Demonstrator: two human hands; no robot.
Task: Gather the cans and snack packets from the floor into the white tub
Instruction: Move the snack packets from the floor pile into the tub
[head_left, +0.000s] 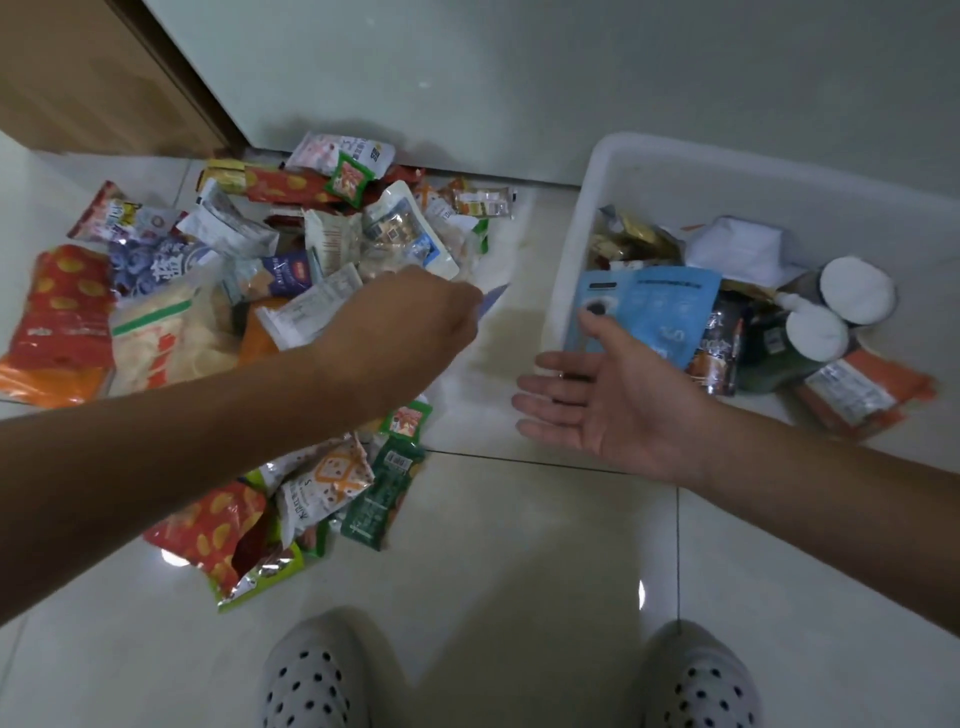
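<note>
A heap of snack packets (208, 291) is seen strewn on the tiled floor (493, 545) at the left. The left hand (410, 322) is held over it with fingers curled, and a bluish packet (493, 300), too blurred to be read, appears to be pinched at their tips. The right hand (608, 410) is spread palm up just beside the white tub (576, 228), in which a blue packet (654, 312) and white-lidded cans (857, 291) are laid.

Crinkly red foil packet (62, 306) is flashing yellow spots, rectangular plastic tub (574, 218) is gleaming white, grey clogs (311, 680) are sporting black dots.
</note>
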